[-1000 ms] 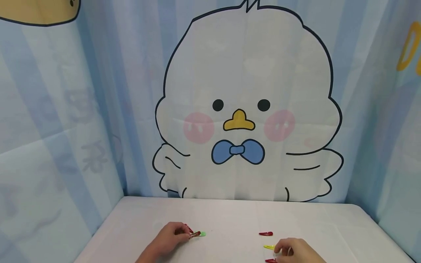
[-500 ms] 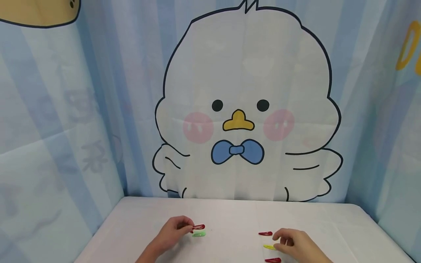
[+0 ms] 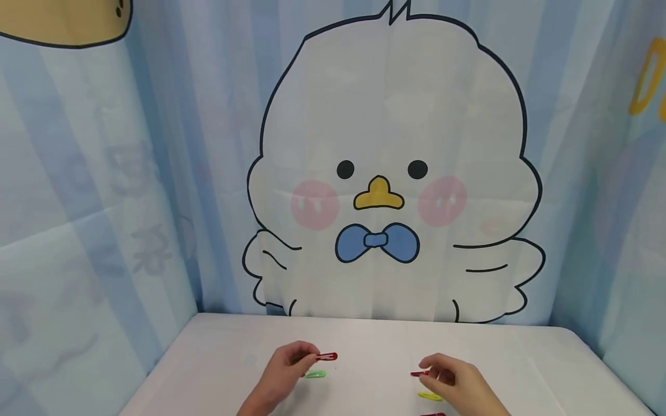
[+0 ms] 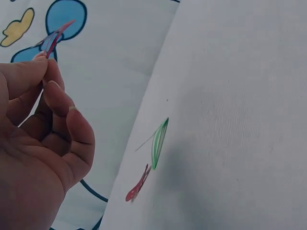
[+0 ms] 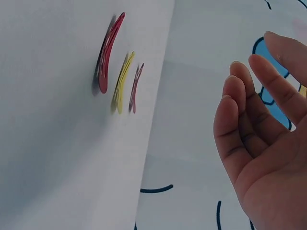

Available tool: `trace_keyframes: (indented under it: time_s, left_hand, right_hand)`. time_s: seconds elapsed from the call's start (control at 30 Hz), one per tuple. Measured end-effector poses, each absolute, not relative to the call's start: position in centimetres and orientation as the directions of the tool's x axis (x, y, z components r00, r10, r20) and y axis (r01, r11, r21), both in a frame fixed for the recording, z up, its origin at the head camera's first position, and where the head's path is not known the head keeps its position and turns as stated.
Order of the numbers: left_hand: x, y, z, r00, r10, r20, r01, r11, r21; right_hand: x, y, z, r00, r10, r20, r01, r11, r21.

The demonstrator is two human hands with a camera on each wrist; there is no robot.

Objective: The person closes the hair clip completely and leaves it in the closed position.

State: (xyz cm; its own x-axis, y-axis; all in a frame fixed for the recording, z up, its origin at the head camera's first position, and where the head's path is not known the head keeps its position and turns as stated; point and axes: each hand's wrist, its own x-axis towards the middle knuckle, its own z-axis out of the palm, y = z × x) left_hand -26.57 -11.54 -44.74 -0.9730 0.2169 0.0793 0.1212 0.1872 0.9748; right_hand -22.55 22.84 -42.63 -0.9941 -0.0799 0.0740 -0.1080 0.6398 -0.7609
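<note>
My left hand (image 3: 283,370) pinches a red snap hair clip (image 3: 328,356) between thumb and fingertips, holding it up off the table. Below it lies a green hair clip (image 4: 159,143), and the left wrist view shows another red hair clip (image 4: 137,184) beside that one. My right hand (image 3: 455,384) holds nothing, its fingers loosely bent and the thumb apart. In the head view its fingertips overlap the far red clip (image 3: 418,374). A yellow hair clip (image 5: 123,84) and a nearer red clip (image 5: 109,52) lie in a row with it.
Everything rests on a white-covered table (image 3: 374,370). Behind it hangs a pale blue curtain (image 3: 224,173) printed with a large white chick, and more printed curtain (image 3: 78,231) closes off both sides.
My left hand has raised the red hair clip away from the green one and shifted right. My right hand has moved forward from the near red clip, past the yellow one, to the far red clip.
</note>
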Motion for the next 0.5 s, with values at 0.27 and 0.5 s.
trace_keyframes:
  time_s: [0.27, 0.5]
  left_hand:
    - [-25.7, -10.5, -44.1, -0.975, 0.215, 0.06, 0.097, 0.167, 0.981]
    - [-25.3, -9.5, -43.6, -0.972, 0.224, 0.073, 0.105, 0.135, 0.985]
  right_hand:
    - [-22.1, 21.7, -42.2, -0.987, -0.074, 0.145, -0.16, 0.612, -0.775]
    - [-21.9, 20.7, -41.8, -0.975, -0.087, 0.204, -0.218, 0.558, -0.801]
